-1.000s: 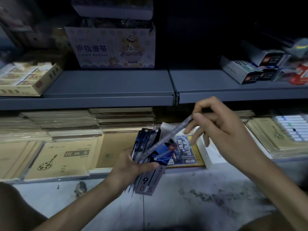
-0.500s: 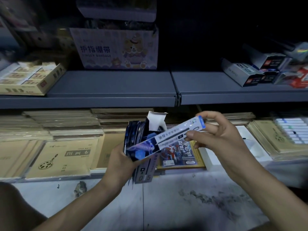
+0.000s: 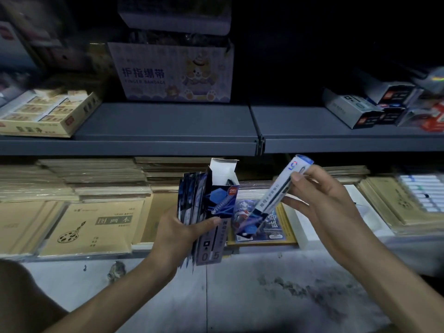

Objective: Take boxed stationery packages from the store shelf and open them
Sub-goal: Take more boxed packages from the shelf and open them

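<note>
- my left hand [image 3: 177, 234] is clamped round the open pen box [image 3: 219, 203] along with a fan of dark packets [image 3: 192, 195] behind it; the thumb lies across the box front.
- the box stands nearly upright in front of the lower shelf, with its top flap [image 3: 223, 167] lifted and its mouth facing up.
- my right hand [image 3: 324, 203] pinches a slim pen packet [image 3: 278, 188], thumb on the near face and fingers underneath.
- the relation that matters: the packet sits just right of the box and clear of it. its long axis is tilted, low end down-left toward the box and blue-capped end up-right.
- i judge the right hand is the one to act. the packet is already out, so it should go aside or be opened at the upper end.
- stacked notebooks [image 3: 96, 227] lie on the shelf behind.
</note>
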### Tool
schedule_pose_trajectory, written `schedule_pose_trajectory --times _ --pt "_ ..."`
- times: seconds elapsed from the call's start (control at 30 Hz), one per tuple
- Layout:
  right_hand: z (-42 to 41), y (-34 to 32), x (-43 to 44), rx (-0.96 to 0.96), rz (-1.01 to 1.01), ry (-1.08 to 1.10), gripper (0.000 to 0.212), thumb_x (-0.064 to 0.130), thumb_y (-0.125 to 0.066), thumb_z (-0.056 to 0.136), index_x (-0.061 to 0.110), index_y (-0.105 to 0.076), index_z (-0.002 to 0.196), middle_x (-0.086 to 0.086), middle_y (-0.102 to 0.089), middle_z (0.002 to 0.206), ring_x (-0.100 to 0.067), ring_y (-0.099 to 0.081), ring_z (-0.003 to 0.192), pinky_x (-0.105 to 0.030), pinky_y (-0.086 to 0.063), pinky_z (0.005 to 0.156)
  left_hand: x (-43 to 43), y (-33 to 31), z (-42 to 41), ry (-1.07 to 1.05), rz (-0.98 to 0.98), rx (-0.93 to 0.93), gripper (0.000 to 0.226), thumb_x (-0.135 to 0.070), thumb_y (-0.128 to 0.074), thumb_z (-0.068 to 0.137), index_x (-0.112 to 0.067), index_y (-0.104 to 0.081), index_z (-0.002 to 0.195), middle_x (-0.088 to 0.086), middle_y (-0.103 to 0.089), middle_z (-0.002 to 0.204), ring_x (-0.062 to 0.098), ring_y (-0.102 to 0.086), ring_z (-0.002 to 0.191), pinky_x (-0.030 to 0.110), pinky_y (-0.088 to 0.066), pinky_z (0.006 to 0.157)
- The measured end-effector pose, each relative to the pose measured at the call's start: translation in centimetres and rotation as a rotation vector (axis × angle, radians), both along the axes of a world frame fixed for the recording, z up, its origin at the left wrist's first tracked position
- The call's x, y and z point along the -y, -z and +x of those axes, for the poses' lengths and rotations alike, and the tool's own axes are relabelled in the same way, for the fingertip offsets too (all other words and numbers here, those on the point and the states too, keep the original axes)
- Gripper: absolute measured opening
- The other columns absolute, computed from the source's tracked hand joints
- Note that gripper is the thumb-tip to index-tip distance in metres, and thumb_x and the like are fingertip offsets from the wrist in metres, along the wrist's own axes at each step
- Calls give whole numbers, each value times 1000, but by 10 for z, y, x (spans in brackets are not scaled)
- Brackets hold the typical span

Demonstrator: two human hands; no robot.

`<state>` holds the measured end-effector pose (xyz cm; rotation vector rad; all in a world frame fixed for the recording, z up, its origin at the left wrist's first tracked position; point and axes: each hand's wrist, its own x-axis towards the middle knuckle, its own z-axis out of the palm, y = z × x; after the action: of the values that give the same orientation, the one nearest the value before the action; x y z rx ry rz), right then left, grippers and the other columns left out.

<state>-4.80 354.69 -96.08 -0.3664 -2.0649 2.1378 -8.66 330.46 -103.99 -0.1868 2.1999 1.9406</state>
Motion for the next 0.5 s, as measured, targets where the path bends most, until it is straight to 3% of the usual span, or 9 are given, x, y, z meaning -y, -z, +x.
schedule_pose_trajectory --times 0.1,0.2,0.3,0.4,0.5 --pt "1 1 4 -61 254 36 20 13 -69 96 20 -59 112 -4 -79 82 -16 -75 82 -29 -54 78 1 2 -2 -2 -8 2 38 -19 -89 75 -23 -68 106 2 -80 97 19 -78 88 50 -64 80" --pt "0 4 7 -142 378 9 22 13 -72 95 30 -61 102 -10 -75 78 -27 -72 78 -35 -52 75 1 2 -2 1 -9 -1 39 -20 -89 75 -20 -69 109 2 -80 97 19 -78 87 51 -65 79" --pt "-1 4 5 -123 261 -10 13 9 -70 95 21 -74 93 -8 -78 86 -19 -71 81 -34 -50 79 2 3 -3 7 -9 -3 41 -21 -89 75 -18 -70 111 2 -80 97 19 -78 88 50 -65 79" --pt "-1 -1 2 4 -57 -102 18 15 -64 92 16 -80 101 -12 -79 108 -30 -74 106 -45 -52 92 2 3 -3 10 -3 -8 40 -21 -89 75 -18 -70 111 2 -80 98 19 -78 89 49 -65 79" --pt "1 -7 5 -5 -135 -164 27 16 -70 80 11 -77 106 -12 -78 110 -23 -73 110 -31 -51 85 1 3 -2 8 -14 -35 35 -21 -89 75 -25 -69 103 0 -80 96 17 -78 87 43 -65 76"
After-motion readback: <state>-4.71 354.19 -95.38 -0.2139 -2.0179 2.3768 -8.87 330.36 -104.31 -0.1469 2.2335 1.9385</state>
